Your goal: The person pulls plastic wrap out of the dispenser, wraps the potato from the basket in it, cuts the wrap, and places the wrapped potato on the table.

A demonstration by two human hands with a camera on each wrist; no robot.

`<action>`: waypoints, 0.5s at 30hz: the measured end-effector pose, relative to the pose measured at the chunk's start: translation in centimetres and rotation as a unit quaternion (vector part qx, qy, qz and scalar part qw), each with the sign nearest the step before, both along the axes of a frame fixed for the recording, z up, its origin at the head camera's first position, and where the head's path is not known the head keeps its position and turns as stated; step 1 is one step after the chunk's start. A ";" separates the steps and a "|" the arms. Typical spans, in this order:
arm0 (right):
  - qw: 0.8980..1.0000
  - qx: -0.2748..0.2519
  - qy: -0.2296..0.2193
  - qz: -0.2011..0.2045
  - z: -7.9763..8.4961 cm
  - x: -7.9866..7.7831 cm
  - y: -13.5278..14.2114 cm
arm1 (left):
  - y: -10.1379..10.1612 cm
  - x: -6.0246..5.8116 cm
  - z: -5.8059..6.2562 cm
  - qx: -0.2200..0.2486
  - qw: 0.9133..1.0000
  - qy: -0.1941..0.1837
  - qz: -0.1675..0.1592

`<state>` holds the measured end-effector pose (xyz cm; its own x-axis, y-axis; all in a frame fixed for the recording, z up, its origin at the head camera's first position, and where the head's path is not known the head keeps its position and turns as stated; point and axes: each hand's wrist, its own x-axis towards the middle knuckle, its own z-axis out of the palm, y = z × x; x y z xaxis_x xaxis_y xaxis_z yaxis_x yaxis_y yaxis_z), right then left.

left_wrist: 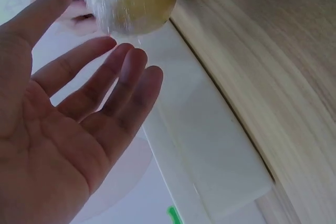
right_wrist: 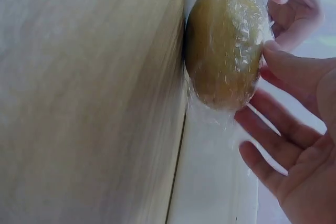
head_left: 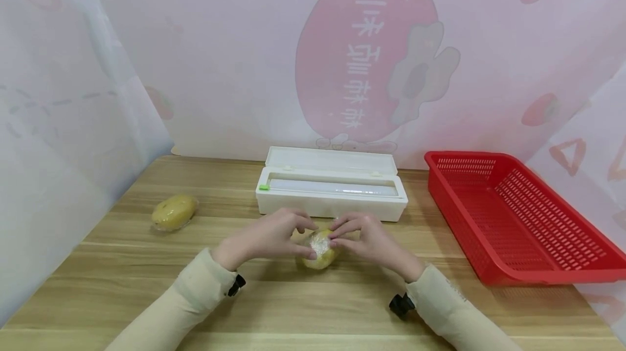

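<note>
A yellow mango (head_left: 318,256) wrapped in clear cling film (right_wrist: 244,30) rests on the wooden table between the two hands. My left hand (head_left: 281,236) is at its left side, the thumb reaching over the film while the other fingers, loosely bent, stand apart from the fruit in the left wrist view. From the right, my right hand (head_left: 367,239) touches the wrapped mango with its thumb and fingertips. Behind the hands stands a white cling film box (head_left: 330,207), its lid (head_left: 332,161) raised and a film roll (head_left: 332,187) inside.
Another wrapped mango (head_left: 174,212) lies at the left of the table (head_left: 122,286). A red plastic basket (head_left: 469,231) stands at the right, reaching past the table's edge. A pale pink printed cloth (head_left: 220,68) hangs along the back and sides.
</note>
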<state>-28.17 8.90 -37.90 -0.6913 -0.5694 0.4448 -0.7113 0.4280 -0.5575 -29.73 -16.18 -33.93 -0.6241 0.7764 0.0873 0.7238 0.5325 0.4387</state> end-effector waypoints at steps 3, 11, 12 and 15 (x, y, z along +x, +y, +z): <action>1.000 0.003 -0.014 -0.020 -0.1 0.1 -0.1 | 0.0 0.1 -0.2 -0.003 1.000 0.007 0.010; 0.995 0.071 -0.028 -0.057 0.1 0.7 -0.4 | 0.1 -0.1 -0.5 0.002 1.000 0.011 0.009; 0.995 0.081 -0.030 -0.058 0.1 0.8 -0.4 | 0.1 -0.1 -0.5 0.005 1.000 0.011 0.007; 0.992 0.102 -0.047 -0.050 0.1 0.9 -0.4 | 0.1 -0.1 -0.6 0.010 1.000 0.014 0.000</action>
